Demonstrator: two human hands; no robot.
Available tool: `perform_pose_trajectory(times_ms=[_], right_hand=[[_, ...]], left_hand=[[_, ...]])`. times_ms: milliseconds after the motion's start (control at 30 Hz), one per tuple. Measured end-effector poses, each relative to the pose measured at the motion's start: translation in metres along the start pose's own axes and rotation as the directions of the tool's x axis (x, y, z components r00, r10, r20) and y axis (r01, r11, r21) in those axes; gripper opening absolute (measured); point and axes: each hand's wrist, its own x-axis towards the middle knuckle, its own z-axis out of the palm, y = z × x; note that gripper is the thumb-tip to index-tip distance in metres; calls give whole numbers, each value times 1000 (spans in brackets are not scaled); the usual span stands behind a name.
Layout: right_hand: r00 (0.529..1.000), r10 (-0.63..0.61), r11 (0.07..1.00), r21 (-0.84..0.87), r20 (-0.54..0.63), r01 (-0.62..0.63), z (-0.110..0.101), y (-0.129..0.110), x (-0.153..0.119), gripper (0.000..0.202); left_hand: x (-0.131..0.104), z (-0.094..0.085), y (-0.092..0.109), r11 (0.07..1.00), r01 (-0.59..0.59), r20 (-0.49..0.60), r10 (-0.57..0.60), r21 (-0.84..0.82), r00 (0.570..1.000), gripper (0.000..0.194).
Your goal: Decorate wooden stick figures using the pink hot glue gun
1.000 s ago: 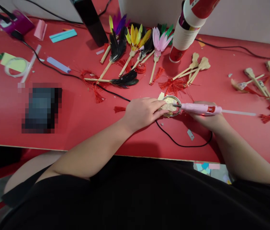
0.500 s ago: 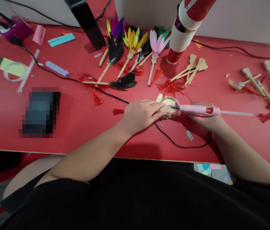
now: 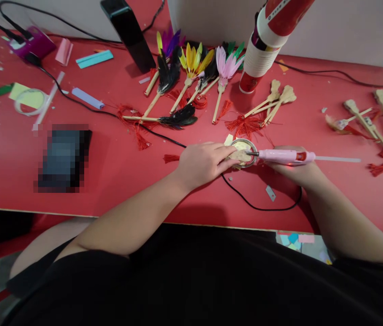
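Observation:
My left hand (image 3: 200,165) is closed on a small wooden fan handle, its pale flared head (image 3: 240,156) showing past my fingertips. A red tassel (image 3: 171,158) pokes out on the other side of that hand. The head lies over a round metal-rimmed dish or ring (image 3: 252,144) with pale yellow material in it. In my right hand (image 3: 295,167) is a pink glue gun (image 3: 281,156), its metal tip at the head's right edge. A clear glue stick (image 3: 339,159) juts from its back. The gun hides most of my right fingers.
Feather fans (image 3: 225,68) lie behind my hands. Bare wooden handles (image 3: 284,97) and more handles (image 3: 364,120) lie to the right. Stacked cups (image 3: 261,59) and a black upright device (image 3: 130,36) stand at the back. A black cord (image 3: 256,206) loops near a small blade (image 3: 270,193).
The whole view has shifted slightly, so things appear a little further right. Both hands, the handle and the glue gun keep nearly the same places relative to each other.

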Motion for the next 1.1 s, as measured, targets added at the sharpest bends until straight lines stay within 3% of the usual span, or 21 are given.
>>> perform_pose_trajectory(times_ms=[367,633,1100], right_hand=[[1000,2,1000,29,19,-3,1,2,-4,22],[1000,19,1000,6,23,-19,-1,1,-6,30],[999,18,1000,-4,44,-18,-1,5,-5,30]], left_hand=[[-1,-2,1,999,-36,-24,36,2,999,52],[0,-2,2,1000,-3,2,3,11,1000,60],[-2,-2,1,999,-38,-27,38,8,999,51]])
